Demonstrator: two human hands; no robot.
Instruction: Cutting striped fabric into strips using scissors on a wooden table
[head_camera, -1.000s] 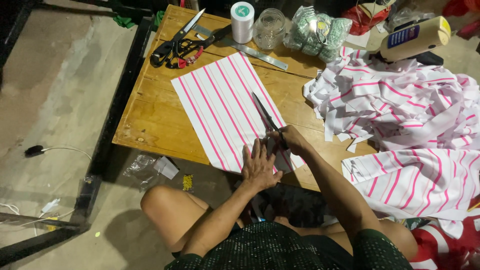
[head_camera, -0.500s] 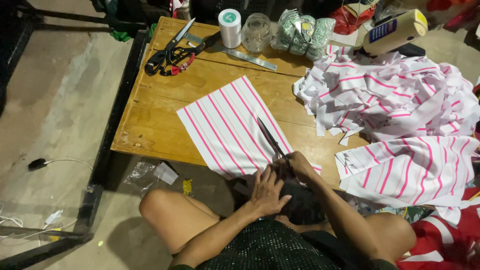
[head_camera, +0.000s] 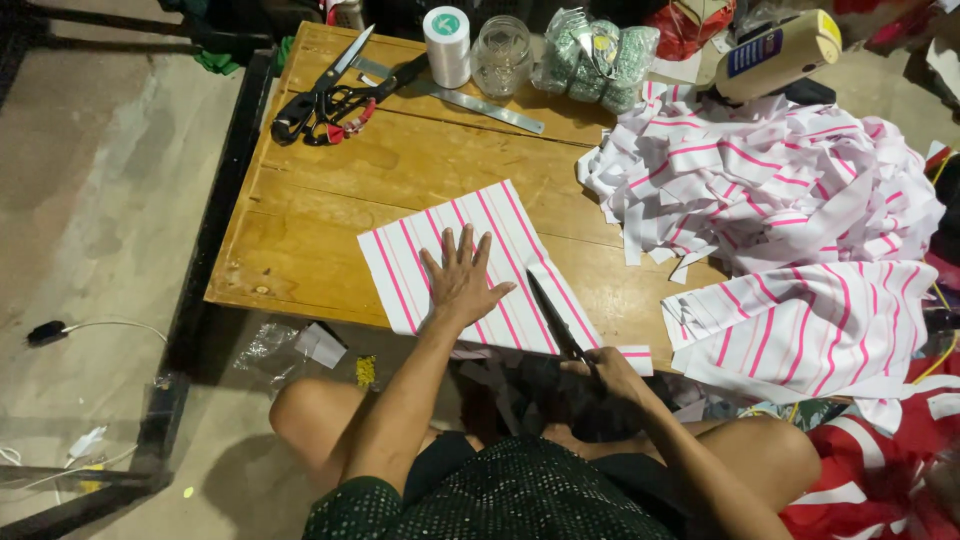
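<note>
A white sheet with pink stripes (head_camera: 420, 255) lies flat near the front edge of the low wooden table (head_camera: 330, 190). My left hand (head_camera: 460, 275) presses on it, palm down with fingers spread. My right hand (head_camera: 610, 370) grips dark scissors (head_camera: 555, 315) at the table's front edge. Their blades point up into the sheet's right side, where a narrow strip (head_camera: 565, 290) is partly cut away.
A heap of pink-striped strips (head_camera: 770, 180) and a folded striped piece (head_camera: 800, 320) lie at the right. At the back are black scissors (head_camera: 320, 95), a metal ruler (head_camera: 480, 102), a thread spool (head_camera: 447, 45), a glass jar (head_camera: 502, 55) and a yellow-white machine (head_camera: 780, 55).
My left hand has moved from beside the scissors up onto the sheet and spread flat. The scissors have shifted to the sheet's right side.
</note>
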